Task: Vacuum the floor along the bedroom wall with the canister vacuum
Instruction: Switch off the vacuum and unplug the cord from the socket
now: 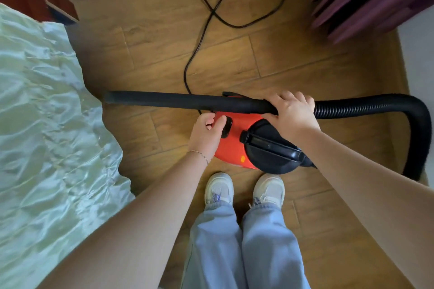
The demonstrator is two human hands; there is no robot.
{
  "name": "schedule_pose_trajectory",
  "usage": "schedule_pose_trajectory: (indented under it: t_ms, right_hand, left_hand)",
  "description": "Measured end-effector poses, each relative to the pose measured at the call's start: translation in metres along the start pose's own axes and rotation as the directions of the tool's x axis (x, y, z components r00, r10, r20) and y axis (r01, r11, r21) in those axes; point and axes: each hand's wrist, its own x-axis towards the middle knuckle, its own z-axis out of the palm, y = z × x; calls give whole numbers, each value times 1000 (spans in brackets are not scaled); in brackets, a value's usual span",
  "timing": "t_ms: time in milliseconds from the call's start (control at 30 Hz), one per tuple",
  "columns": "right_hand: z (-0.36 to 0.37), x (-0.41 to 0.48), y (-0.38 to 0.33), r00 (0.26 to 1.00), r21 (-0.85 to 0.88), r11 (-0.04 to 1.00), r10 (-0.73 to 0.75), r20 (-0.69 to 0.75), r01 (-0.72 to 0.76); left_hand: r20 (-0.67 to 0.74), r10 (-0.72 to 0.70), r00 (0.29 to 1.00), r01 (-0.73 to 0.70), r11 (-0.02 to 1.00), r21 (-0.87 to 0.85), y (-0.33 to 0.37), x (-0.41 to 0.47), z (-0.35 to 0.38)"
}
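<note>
While the right hand (291,112) wraps the black wand (183,101), which lies level and points left toward the bed (47,124), the left hand (206,134) presses curled fingers on the red canister vacuum (237,141) standing on the floor (305,65).

I can read no text, brand or number anywhere; the only mark is a small orange spot on the red canister vacuum (237,148), bearing no legible letters.
</note>
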Motion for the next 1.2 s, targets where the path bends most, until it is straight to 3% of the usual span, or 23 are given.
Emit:
schedule_pose_trajectory:
  t_ms: [133, 267, 400, 500, 567, 767, 1033, 1200]
  right_hand:
    - [16, 0, 2, 1000, 51, 999, 10, 21, -11]
    - [25, 7, 5, 996, 149, 985, 84, -8, -82]
    - [30, 9, 10, 990, 134, 981, 141, 0, -140]
    - [33, 7, 15, 989, 134, 981, 145, -14, -142]
    - [32, 5, 17, 990, 139, 981, 141, -10, -138]
    - [27, -2, 22, 992, 165, 979, 124, -7, -121]
    - [19, -8, 21, 995, 206, 975, 91, -32, -82]
    - [15, -9, 20, 996, 245, 968, 76, -48, -62]
  left_hand:
    - [65, 61, 996, -74, 971, 227, -28, -7, 13]
    - [75, 27, 997, -39, 984, 171, -29, -3, 25]
    - [152, 22, 988, -47, 986, 161, -18, -4, 34]
    - [169, 145, 975, -200, 900, 387, -16, -9, 41]
    - [163, 185, 969, -240, 860, 451, -14, -14, 46]
    - [189, 92, 978, -190, 774, 604, 0, -19, 65]
    - [141, 109, 984, -175, 744, 644, 4, -19, 73]
    - [116, 75, 990, -130, 782, 609, 2, -18, 73]
